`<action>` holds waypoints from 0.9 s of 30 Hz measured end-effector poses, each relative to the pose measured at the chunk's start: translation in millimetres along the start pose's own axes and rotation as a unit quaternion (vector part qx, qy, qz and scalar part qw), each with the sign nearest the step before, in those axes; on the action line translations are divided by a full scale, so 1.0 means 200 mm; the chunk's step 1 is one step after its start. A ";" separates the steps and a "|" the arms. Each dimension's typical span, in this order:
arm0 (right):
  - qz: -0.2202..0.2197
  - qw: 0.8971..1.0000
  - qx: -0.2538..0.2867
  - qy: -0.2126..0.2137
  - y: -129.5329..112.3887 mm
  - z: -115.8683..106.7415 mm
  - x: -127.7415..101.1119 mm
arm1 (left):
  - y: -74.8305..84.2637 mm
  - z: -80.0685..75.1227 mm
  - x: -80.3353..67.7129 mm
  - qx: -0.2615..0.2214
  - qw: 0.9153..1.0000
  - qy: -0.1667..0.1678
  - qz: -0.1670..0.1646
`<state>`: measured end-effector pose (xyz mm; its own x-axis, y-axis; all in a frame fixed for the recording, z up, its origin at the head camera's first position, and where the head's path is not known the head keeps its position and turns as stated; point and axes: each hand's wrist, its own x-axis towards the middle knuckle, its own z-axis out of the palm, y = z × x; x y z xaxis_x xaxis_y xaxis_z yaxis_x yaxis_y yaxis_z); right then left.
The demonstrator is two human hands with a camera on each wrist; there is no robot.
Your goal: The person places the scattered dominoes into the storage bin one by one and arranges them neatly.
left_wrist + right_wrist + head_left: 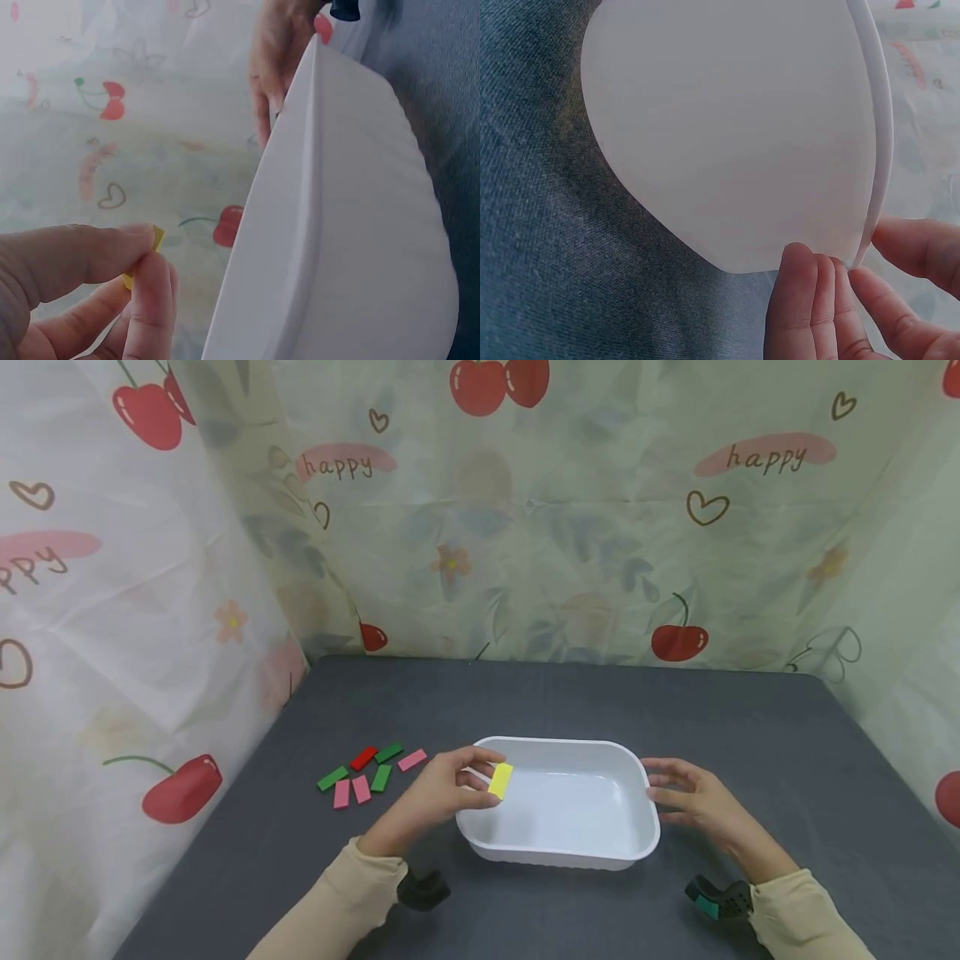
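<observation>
Work looks only partly done, by my reckoning. My left grip [453,777] has one yellow block [501,781] pinched between thumb and fingers, up off the table [570,702] and not yet let go. Seven more lie on the table to the left of that grip, with neither of my grips on them: one red block [363,758], three green blocks [381,778] and three pink blocks [362,789], loosely scattered. Those seven I take to be what is left to handle, besides releasing the one I have.

The yellow block is at my left fingertips, over the left end of the white tray [551,858], which sits below and to the right of that grip. My right grip [690,797] is at the tray's opposite end, fingers against the outer wall and thumb at the rim; whether it squeezes or merely steadies, I cannot tell.

The block is a flat oblong, bright plain yellow, with straight edges. It tilts, its upper end leaning towards my right grip. Close up, my fingertips hide most of it and only slivers of yellow show.
</observation>
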<state>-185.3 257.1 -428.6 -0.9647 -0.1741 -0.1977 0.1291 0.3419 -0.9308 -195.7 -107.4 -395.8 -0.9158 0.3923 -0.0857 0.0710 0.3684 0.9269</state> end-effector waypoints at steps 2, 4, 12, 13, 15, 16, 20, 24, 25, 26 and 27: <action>0.001 1.000 -0.002 0.000 0.00 0.00 0.00 | 0.00 0.02 0.01 -0.004 1.000 -0.008 0.006; 0.002 1.000 -0.005 0.001 -0.01 0.00 0.00 | 0.00 0.05 0.02 -0.006 1.000 -0.015 0.011; -0.001 1.000 -0.008 0.004 0.00 0.01 0.00 | 0.01 0.12 0.05 -0.024 0.999 -0.033 0.010; 0.000 1.000 -0.009 0.004 0.00 0.01 0.00 | 0.01 0.12 0.06 -0.028 0.999 -0.034 0.009; 0.001 1.000 -0.012 0.006 0.00 0.01 0.00 | 0.01 0.14 0.06 -0.034 0.999 -0.036 0.004; 0.002 1.000 -0.013 0.006 0.01 0.01 0.00 | 0.01 0.14 0.07 -0.037 0.999 -0.038 0.002; 0.004 1.000 -0.016 0.006 0.01 0.01 0.01 | 0.01 0.17 0.09 -0.045 0.998 -0.048 0.002; 0.003 1.000 -0.019 0.003 0.01 0.01 0.01 | 0.01 0.21 0.11 -0.043 0.998 -0.053 0.005; 0.003 1.000 -0.019 0.003 0.01 0.01 0.01 | 0.01 0.22 0.12 -0.043 0.998 -0.052 0.006; 0.003 1.000 -0.020 0.002 0.00 0.01 0.00 | 0.01 0.23 0.12 -0.042 0.998 -0.052 0.007; 0.003 1.000 -0.021 0.002 0.00 0.01 0.00 | 0.02 0.24 0.13 -0.041 0.998 -0.051 0.008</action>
<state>-185.6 255.9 -429.8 -0.9648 -0.1679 -0.2024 0.1259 0.3808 -0.9161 -200.3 -55.7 -412.6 -0.8698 0.4823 -0.1041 0.0478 0.2925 0.9551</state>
